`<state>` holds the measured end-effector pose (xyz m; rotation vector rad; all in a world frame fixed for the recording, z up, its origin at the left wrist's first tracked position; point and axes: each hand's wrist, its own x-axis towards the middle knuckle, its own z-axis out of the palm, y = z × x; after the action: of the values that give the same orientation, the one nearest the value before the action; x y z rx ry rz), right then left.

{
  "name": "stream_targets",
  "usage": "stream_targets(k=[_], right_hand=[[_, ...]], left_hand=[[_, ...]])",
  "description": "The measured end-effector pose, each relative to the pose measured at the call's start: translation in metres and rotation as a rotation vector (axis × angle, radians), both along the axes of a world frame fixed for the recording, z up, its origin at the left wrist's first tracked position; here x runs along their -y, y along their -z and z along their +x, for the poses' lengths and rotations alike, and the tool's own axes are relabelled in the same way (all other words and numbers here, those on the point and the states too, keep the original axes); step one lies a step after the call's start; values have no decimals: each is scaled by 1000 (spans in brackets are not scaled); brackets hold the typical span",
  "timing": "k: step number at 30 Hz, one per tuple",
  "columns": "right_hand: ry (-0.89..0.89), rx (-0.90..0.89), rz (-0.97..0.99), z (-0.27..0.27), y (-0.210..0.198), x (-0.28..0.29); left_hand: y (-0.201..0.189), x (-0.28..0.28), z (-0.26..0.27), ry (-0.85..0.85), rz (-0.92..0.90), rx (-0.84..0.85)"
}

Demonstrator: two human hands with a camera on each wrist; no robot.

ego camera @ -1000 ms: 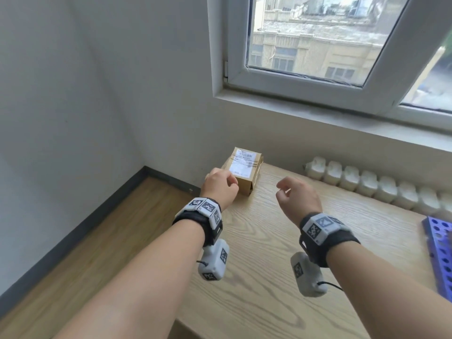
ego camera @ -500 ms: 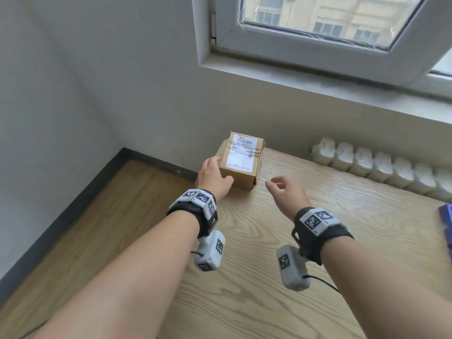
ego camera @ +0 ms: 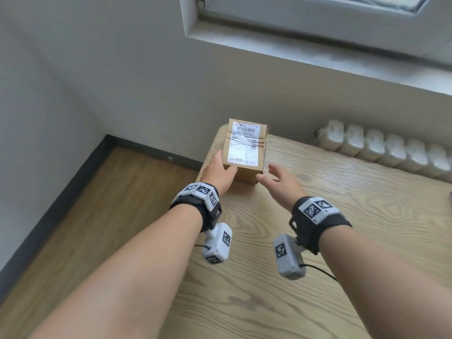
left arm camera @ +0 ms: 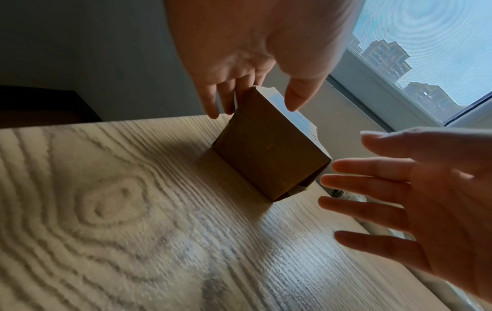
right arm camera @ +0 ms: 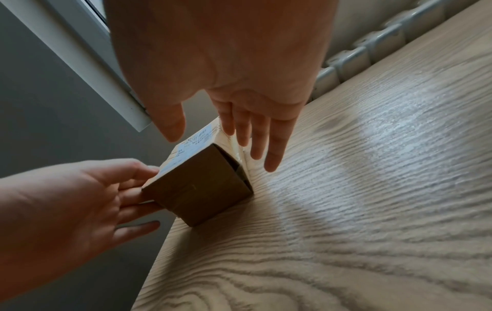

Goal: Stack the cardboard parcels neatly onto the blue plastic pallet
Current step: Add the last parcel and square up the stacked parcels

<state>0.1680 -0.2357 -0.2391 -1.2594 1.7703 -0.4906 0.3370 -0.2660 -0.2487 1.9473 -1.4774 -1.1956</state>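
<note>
A small cardboard parcel (ego camera: 245, 148) with a white shipping label on top stands at the far left corner of the wooden table (ego camera: 354, 241). My left hand (ego camera: 216, 172) lies against its left side with straight fingers, the thumb at the near top edge. In the right wrist view those fingers (right arm camera: 133, 195) touch the parcel (right arm camera: 202, 189). My right hand (ego camera: 274, 174) is spread open just off the parcel's near right corner, a small gap away in the left wrist view. Of the blue pallet only a dark sliver (ego camera: 450, 193) shows at the right edge.
A white radiator (ego camera: 381, 148) runs along the table's far edge under the window sill (ego camera: 318, 52). The wall stands close behind the parcel. The table's left edge drops to a wooden floor (ego camera: 97, 216).
Both hands have moved forward to the parcel and uncurled. The left one now touches its left side and the right one has come up to its right corner. The view has tilted down.
</note>
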Motion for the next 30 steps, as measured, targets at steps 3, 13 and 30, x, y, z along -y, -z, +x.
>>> stream_targets(k=[3,13,30], right_hand=[[-22,32,-22,3,1,1],[116,4,82,-18,11,-22],[426,141,273,-48,15,-133]], left_hand=[[-2,3,-4,-39,-7,-16],[22,-15,-5,27,236,-141],[20,-95,-34,371,572,-239]])
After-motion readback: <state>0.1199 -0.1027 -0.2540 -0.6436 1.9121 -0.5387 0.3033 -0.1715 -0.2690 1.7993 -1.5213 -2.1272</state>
